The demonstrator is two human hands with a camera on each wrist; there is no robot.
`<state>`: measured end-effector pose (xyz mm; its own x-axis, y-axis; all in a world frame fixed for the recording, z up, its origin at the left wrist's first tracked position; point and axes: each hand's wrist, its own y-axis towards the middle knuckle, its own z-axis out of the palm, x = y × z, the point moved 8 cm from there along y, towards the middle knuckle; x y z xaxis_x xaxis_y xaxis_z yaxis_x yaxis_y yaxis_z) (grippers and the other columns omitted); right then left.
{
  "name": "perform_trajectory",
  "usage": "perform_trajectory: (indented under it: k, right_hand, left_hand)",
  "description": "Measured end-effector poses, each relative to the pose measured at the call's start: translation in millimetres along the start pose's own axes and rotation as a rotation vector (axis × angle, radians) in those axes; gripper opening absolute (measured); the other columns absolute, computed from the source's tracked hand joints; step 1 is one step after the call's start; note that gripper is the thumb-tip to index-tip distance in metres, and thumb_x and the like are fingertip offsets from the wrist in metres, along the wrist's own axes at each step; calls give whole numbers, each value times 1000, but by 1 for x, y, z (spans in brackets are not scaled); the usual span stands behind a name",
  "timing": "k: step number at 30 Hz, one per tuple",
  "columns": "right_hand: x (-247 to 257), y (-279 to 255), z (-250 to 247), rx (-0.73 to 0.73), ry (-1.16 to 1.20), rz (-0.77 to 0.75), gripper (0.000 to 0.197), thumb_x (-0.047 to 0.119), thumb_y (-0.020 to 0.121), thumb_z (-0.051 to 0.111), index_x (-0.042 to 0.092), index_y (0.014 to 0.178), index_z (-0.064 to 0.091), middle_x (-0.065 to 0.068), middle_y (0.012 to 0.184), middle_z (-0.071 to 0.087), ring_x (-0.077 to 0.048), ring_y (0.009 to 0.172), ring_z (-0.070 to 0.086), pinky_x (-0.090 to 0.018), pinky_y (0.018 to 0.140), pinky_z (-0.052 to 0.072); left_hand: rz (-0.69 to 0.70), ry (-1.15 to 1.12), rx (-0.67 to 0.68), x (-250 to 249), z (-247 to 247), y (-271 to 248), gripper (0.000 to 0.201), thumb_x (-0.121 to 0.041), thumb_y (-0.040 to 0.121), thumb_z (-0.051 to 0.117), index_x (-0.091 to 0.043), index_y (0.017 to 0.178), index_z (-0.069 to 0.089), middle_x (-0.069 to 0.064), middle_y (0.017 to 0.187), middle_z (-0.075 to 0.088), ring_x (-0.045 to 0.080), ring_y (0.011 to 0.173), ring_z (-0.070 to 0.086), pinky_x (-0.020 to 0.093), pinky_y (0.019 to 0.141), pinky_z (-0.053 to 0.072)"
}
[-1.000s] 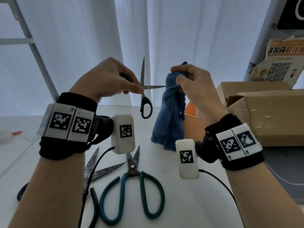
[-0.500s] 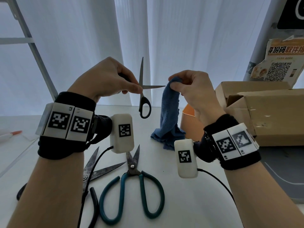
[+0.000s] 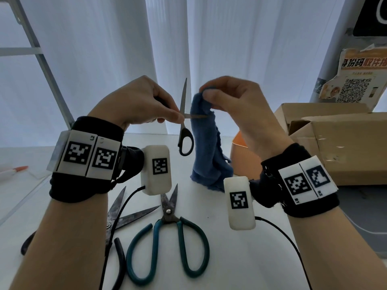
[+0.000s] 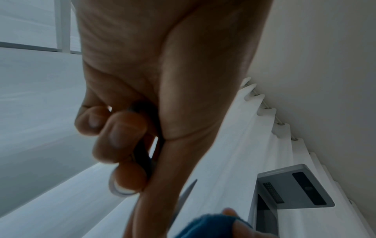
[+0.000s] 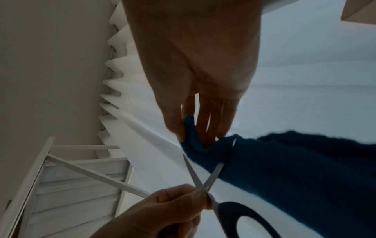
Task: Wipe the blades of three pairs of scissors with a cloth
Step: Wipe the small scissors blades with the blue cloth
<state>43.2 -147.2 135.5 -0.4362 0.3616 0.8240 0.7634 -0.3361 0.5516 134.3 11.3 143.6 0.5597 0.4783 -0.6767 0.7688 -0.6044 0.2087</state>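
My left hand [image 3: 146,103] grips one black handle of the small scissors [image 3: 184,126], held up with the blades spread wide. One blade points up; the other lies level, its tip against the blue cloth [image 3: 207,151]. My right hand [image 3: 228,97] pinches the cloth's top edge between thumb and fingers, and the rest hangs down to the table. In the right wrist view the level blade [image 5: 213,175] runs into the cloth [image 5: 284,169]. Teal-handled scissors [image 3: 169,243] and dark, black-handled scissors [image 3: 123,214] lie on the white table [image 3: 240,258] near me.
An orange container [image 3: 243,153] stands behind the cloth, with cardboard boxes [image 3: 339,143] to its right. A white pen with an orange tip [image 3: 12,171] lies at the far left. White curtains hang behind the table. Wrist-camera cables trail over the tabletop.
My right hand has moved left and up with the cloth, re-gripping it at its top edge. The cloth now covers the tip of the level blade. The left hand held the scissors still.
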Motion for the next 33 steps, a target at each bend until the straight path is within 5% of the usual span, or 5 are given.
perform_trajectory:
  k: [4, 17, 22, 28, 33]
  right_hand:
    - [-10, -10, 23, 231, -145, 110, 17, 21, 91, 65, 12, 91, 80, 0, 93, 77, -11, 99, 70, -29, 99, 50]
    - [-18, -7, 14, 133, -184, 89, 17, 6, 80, 76, 7, 93, 65, 1, 77, 63, -8, 66, 58, -27, 72, 51]
    - [-15, -8, 18, 154, -112, 82, 15, 3, 85, 72, 4, 97, 64, -15, 84, 74, -14, 72, 66, -28, 74, 53]
    - [-15, -8, 26, 257, -189, 82, 32, -12, 87, 53, 11, 107, 63, -6, 85, 76, -16, 75, 68, -33, 73, 53]
    - [-14, -10, 27, 222, -157, 65, 18, -5, 84, 65, 9, 94, 60, 5, 67, 65, -13, 68, 59, -26, 67, 49]
  left_hand:
    - [5, 9, 22, 0, 3, 0, 9, -23, 74, 86, -18, 71, 79, 0, 57, 56, 6, 51, 44, 20, 54, 36]
    - [43, -17, 45, -5, 3, -1, 11, -22, 73, 87, -15, 73, 78, -2, 54, 56, 3, 47, 44, 14, 48, 37]
    - [75, -15, 68, -10, 6, -2, 9, -20, 75, 85, -16, 71, 78, -1, 54, 56, 6, 50, 43, 14, 46, 36]
    - [55, 4, 78, -7, 8, -1, 10, -21, 75, 85, -16, 71, 78, -1, 55, 57, 6, 50, 44, 15, 48, 36]
    - [63, -6, 87, -8, 7, -2, 9, -19, 75, 85, -15, 70, 78, -2, 53, 57, 3, 47, 43, 12, 45, 36]
